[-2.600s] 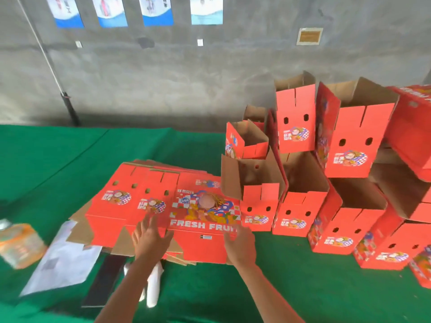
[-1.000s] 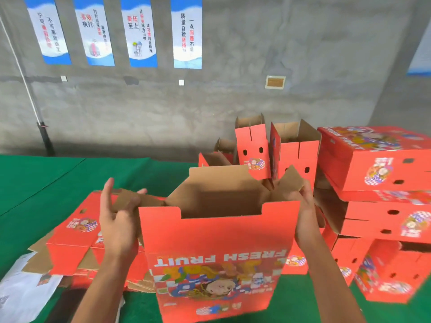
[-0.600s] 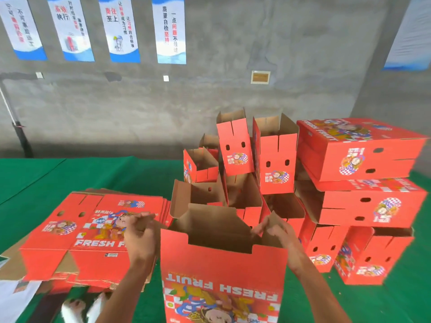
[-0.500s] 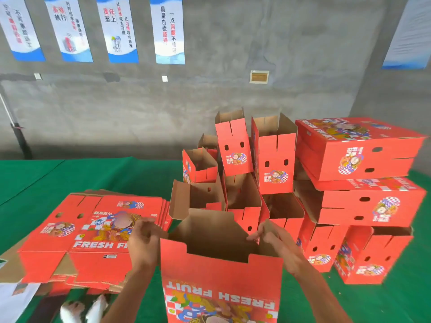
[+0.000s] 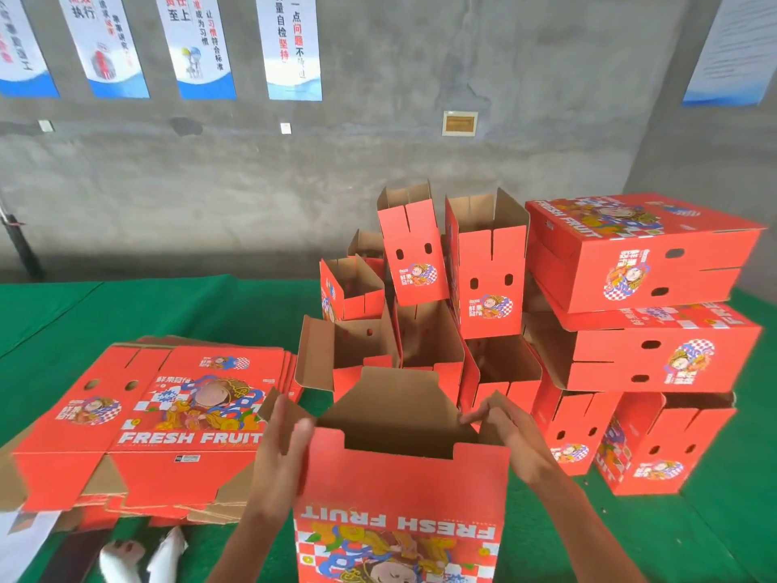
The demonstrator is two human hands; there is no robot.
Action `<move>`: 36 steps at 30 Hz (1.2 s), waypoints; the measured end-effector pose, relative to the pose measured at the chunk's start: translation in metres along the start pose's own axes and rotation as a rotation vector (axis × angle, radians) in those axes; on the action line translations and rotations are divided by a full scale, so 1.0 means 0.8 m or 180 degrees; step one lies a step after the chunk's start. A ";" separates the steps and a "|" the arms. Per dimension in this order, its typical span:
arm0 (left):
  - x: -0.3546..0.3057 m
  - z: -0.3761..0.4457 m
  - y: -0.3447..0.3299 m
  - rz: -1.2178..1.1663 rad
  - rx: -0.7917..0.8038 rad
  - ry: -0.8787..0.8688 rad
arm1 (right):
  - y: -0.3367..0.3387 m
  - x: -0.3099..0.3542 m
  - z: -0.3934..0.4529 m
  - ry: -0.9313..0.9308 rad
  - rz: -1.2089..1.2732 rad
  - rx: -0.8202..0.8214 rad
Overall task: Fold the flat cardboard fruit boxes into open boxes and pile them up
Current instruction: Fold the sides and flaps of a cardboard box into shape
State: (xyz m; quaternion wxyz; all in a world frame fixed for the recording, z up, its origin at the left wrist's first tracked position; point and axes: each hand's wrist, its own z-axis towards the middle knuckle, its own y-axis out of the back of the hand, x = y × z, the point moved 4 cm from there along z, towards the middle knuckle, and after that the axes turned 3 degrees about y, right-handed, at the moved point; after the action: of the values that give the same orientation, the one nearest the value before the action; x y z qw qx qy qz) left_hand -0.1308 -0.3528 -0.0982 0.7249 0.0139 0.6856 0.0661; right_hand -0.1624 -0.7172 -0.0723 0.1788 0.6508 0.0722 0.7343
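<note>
Folding is the step in hand: one box is raised into a tube and its end flaps are being turned in, with the pile to follow. Far to the left of the left hand lies the stack of flat red printed cardboard blanks (image 5: pixel 168 418), smooth and glossy on the printed face, raw brown and fluted at the edges, with finger holes and slit flaps cut in; it rests on the green felt-like table covering (image 5: pixel 168 309). The left hand (image 5: pixel 282 446) stands with fingers straight, pressed flat against the brown side flap at the left end of the upright red cardboard fruit box (image 5: pixel 399 498), grasping nothing. That box sits between the two hands, its "FRESH FRUIT" print upside down to the wearer, its mouth open upward and the plain brown inside showing. The right hand (image 5: pixel 511 431) has its fingers curled over the brown flap at the box's right end, pinching it inward. The next move, I judge, calls for both end flaps pushed down evenly so the notched long flaps can lock over them; thin board will crease if forced askew. Beyond and to the right of the right hand stands the heap of folded red open boxes (image 5: pixel 630 330), rigid, square-cornered, some tilted, where this one must go.
</note>
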 end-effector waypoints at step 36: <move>0.008 0.018 -0.032 0.2046 0.1288 -0.0803 | -0.070 -0.007 -0.018 -0.0136 -0.0319 0.0653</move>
State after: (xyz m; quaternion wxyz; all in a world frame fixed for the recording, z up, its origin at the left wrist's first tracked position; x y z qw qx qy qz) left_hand -0.1139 -0.3763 -0.1062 0.7284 0.3782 0.5511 0.1509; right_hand -0.1664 -0.6654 -0.0987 0.1493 0.6768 0.1757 0.6991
